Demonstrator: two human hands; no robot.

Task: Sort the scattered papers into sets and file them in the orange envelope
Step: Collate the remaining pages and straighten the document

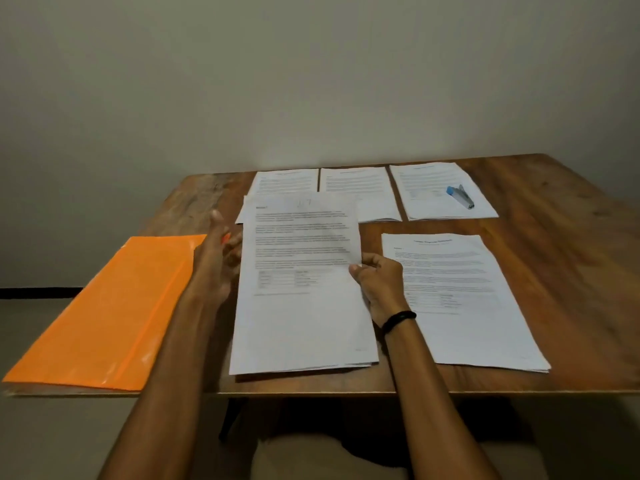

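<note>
Papers (301,323) sit pinched by right hand (379,285), left hand (216,261) loose alongside.

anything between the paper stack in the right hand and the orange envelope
Only the person's own left hand, open at the left edge of the paper stack, right beside the orange envelope. No other thing lies between them.

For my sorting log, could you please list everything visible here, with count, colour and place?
Orange envelope: one, orange, table's left side.
Centre stack: one, white, before the person.
Right stack: one, white, near right.
Far piles: three, white, back row.
Stapler: one, blue and grey, on the rightmost far pile.
Table: one, brown wood.
Wristband: one, black, right wrist.
Left hand: one, open, beside centre stack's left edge.
Right hand: one, pinching centre stack's top sheet.
</note>
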